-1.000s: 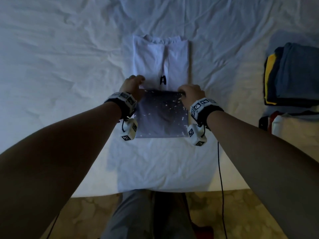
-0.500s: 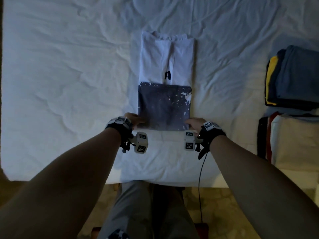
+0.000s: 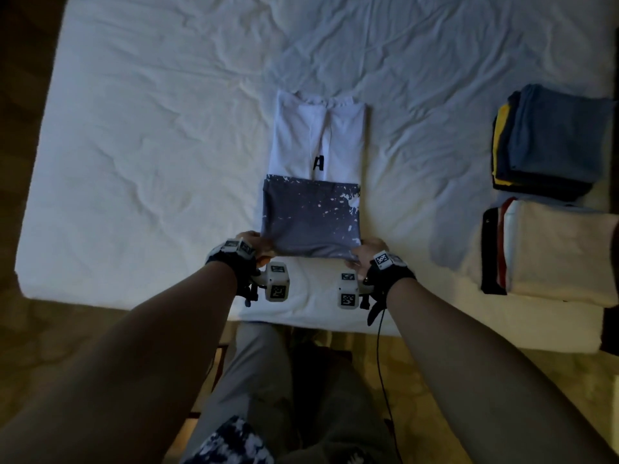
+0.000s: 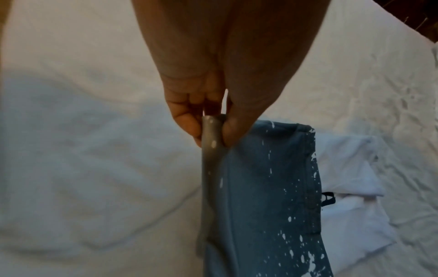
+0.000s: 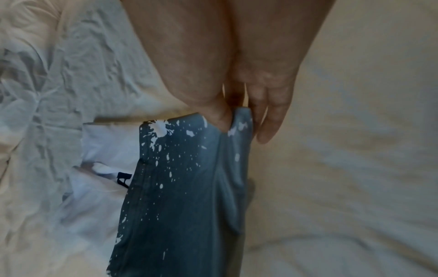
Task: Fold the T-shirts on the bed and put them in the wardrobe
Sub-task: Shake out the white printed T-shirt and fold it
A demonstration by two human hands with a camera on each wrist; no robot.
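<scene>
From the head view I see the shirt lying in the middle of the bed, folded to a narrow strip: white at the far end with a black letter, its grey spattered part folded over the near half. My left hand is at the near left corner of that grey fold and my right hand at the near right corner. To the right on the bed sit two stacks of folded clothes — a blue stack farther off and a cream stack nearer, close together.

In the left wrist view my left hand is clamped on the shirt: thumb and fingers pinch the rolled edge of the grey fold, which is lifted a little off the bed. The white part with the letter shows beyond it.

In the right wrist view my right hand pinches the shirt too — thumb on top of the grey corner, fingers under and behind it. The cloth hangs in a soft crease from that grip over the bed.
</scene>
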